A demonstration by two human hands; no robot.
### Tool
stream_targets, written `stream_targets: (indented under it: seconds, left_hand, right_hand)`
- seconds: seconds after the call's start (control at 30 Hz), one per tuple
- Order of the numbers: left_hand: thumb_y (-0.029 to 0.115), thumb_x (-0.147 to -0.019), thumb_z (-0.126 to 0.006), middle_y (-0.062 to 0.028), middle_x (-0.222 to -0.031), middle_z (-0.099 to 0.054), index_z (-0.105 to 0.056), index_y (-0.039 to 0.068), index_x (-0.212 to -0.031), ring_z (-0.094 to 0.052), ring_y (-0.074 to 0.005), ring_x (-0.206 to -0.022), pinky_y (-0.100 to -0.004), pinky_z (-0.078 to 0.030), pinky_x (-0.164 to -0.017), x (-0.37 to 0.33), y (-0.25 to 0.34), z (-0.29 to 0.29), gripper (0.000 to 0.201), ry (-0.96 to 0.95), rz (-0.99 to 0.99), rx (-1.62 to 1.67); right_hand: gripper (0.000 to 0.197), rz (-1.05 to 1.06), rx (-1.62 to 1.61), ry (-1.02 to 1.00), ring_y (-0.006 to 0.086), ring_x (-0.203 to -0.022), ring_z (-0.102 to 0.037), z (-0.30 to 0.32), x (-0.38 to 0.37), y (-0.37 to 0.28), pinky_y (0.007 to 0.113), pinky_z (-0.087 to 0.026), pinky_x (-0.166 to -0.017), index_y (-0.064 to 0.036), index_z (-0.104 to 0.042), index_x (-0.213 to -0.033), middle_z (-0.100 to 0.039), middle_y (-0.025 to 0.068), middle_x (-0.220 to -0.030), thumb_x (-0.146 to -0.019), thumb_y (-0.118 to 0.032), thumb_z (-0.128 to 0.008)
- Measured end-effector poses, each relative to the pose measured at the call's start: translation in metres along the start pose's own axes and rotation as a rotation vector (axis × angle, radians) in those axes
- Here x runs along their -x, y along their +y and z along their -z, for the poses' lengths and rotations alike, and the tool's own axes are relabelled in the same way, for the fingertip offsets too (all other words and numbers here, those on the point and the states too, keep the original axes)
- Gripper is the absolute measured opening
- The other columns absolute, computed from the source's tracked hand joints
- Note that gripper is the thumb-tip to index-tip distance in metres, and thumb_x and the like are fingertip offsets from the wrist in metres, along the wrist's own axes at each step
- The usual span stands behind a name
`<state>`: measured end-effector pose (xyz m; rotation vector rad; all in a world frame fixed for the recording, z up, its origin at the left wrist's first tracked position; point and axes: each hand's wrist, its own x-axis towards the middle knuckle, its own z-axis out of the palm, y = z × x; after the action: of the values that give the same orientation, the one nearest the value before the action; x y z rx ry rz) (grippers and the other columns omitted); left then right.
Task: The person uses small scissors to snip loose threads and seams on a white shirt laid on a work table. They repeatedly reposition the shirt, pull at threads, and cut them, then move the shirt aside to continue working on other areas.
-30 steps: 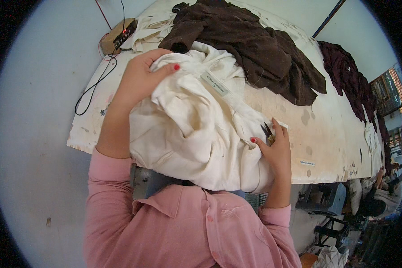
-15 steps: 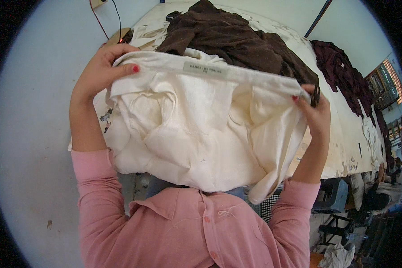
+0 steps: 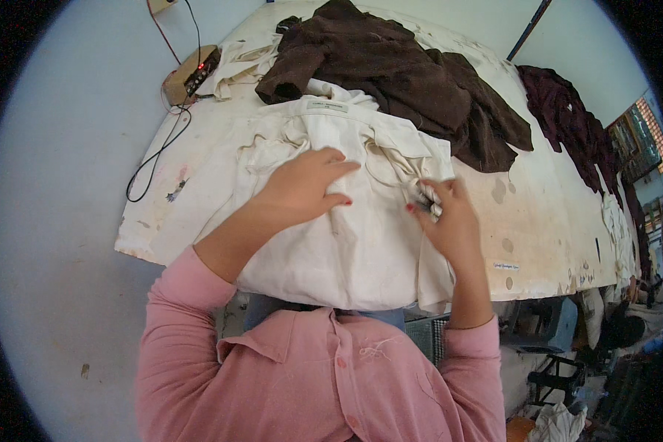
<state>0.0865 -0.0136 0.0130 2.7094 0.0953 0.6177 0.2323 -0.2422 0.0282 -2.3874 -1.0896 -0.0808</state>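
Observation:
A white garment (image 3: 324, 265) lies spread on the table in front of me. Its waistband-like edge, with a small label (image 3: 327, 107) sewn in, faces away, and its near end hangs over the table's front edge. Over the middle of the cloth is my left hand (image 3: 309, 188), fingers apart and holding nothing. My right hand (image 3: 453, 221) is at the garment's right side, closed round small black and silver thread snips (image 3: 429, 200). The snips are blurred and partly hidden by the fingers. Folds and loose straps of the cloth lie bunched between and beyond my hands.
A dark brown garment (image 3: 390, 66) is heaped just beyond the white one. Dark maroon clothes (image 3: 563, 118) lie at the table's far right. A brown box with a red light (image 3: 191, 77) and a black cable (image 3: 151, 173) is at the left. The stained tabletop (image 3: 523, 221) extends rightward.
The white garment was held up and stretched between both hands; now it lies flat on the table. My left hand has let go of its edge, and both hands have moved inward and lower.

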Motion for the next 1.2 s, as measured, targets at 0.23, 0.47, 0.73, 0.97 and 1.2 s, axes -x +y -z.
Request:
stream_targets:
  seconds: [0.23,0.47,0.73,0.97,1.2]
  left_hand:
    - [0.012,-0.083,-0.06,-0.013,-0.089,-0.062,-0.068,0.007,-0.092,-0.061,-0.0308,-0.087,-0.0395,-0.049,-0.078,0.008,-0.059,-0.001,0.013,-0.146,0.119,0.043]
    - [0.0,-0.082,-0.055,-0.0153,-0.096,-0.066,-0.067,0.003,-0.103,-0.063,-0.0324,-0.094,-0.0375,-0.05,-0.086,-0.033,-0.02,0.003,0.024,0.162,0.141,0.217]
    - [0.015,-0.084,-0.061,-0.0142,-0.091,-0.065,-0.07,0.007,-0.094,-0.063,-0.0333,-0.089,-0.0426,-0.05,-0.079,-0.057,0.028,-0.09,0.015,-0.083,-0.111,0.049]
    - [0.017,-0.084,-0.062,-0.0131,-0.084,-0.063,-0.068,0.007,-0.08,-0.062,-0.033,-0.086,-0.0426,-0.048,-0.072,-0.037,0.027,-0.05,0.012,-0.54,-0.001,0.121]
    - [0.019,-0.076,-0.075,-0.014,-0.086,-0.061,-0.062,0.003,-0.094,-0.06,-0.0314,-0.077,-0.0408,-0.047,-0.07,-0.033,0.023,-0.032,0.027,0.021,0.04,0.248]
  right_hand:
    - [0.061,-0.139,-0.095,-0.197,0.0294,-0.091,-0.062,-0.019,0.034,0.024,0.039,-0.051,-0.079,-0.0173,-0.056,-0.129,-0.055,0.0123,-0.109,-0.074,-0.035,-0.077]
    - [0.043,-0.005,-0.338,-0.177,0.0292,-0.088,-0.062,-0.015,0.016,0.047,0.036,-0.049,-0.078,-0.0089,-0.064,-0.116,-0.059,0.0133,-0.1,-0.076,-0.02,-0.076]
    - [0.045,0.109,-0.157,0.243,0.0307,-0.101,-0.06,-0.034,-0.077,0.048,0.038,-0.05,-0.084,-0.0111,-0.063,-0.119,-0.059,0.0139,-0.111,-0.076,-0.019,-0.074]
    - [0.039,-0.153,-0.147,-0.189,0.0183,-0.078,-0.063,-0.052,-0.1,0.052,0.029,-0.048,-0.074,-0.0077,-0.067,-0.112,-0.068,0.0094,-0.094,-0.075,-0.016,-0.076]
    - [0.017,-0.052,-0.785,-0.148,0.0055,-0.076,-0.056,-0.036,-0.08,0.037,0.02,-0.044,-0.071,-0.0005,-0.068,-0.097,-0.065,-0.0027,-0.086,-0.08,-0.005,-0.068]
